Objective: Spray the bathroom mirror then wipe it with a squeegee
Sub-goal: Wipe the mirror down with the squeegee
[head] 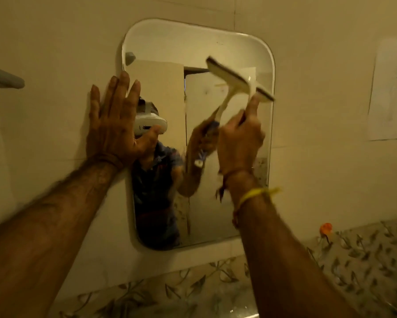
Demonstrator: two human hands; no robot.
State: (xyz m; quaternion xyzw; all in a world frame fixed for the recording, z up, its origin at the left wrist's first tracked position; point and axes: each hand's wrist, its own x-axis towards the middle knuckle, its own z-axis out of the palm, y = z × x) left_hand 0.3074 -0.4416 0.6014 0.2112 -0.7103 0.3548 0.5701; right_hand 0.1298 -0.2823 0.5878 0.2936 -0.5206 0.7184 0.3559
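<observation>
A rounded rectangular mirror (215,203) with a white frame hangs on the cream wall. My right hand (240,136) grips the handle of a pale squeegee (236,80), whose dark rubber blade lies tilted against the upper right of the glass. The index finger stretches up toward the blade. My left hand (115,125) is flat and spread, pressed on the mirror's left edge and the wall beside it. No spray bottle is clearly in view. The glass reflects the person and a doorway.
A grey rail or shelf end (4,79) juts in at the left. A sheet of paper (390,92) is stuck on the wall at right. Below run leaf-patterned tiles (364,255) with a small orange object (326,228) on them.
</observation>
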